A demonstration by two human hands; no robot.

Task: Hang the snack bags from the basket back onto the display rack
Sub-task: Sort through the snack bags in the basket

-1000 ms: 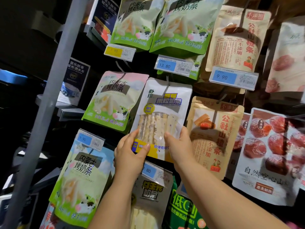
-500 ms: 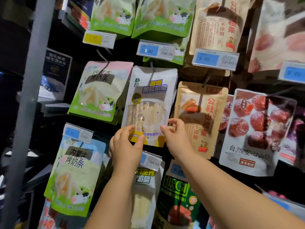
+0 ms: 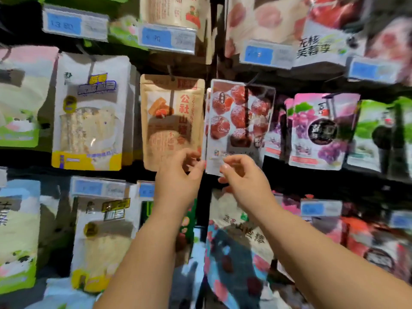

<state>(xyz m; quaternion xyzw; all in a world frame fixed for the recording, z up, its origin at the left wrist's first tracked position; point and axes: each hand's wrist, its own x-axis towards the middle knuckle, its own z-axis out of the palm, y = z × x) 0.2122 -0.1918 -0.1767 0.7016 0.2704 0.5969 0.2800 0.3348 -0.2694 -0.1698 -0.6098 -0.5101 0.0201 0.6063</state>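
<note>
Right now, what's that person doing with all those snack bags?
A person is reaching up to a display rack hung with snack bags. The left hand is at the bottom corner of a tan bag, and the right hand is at the bottom edge of a white bag with red fruit beside it. Both bags hang on hooks. It's blurry, so I cannot tell whether either hand pinches a bag.

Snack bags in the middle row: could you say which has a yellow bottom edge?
The white windowed bag between the green-bottomed bag and the brown bag; theirs lack yellow.
</note>
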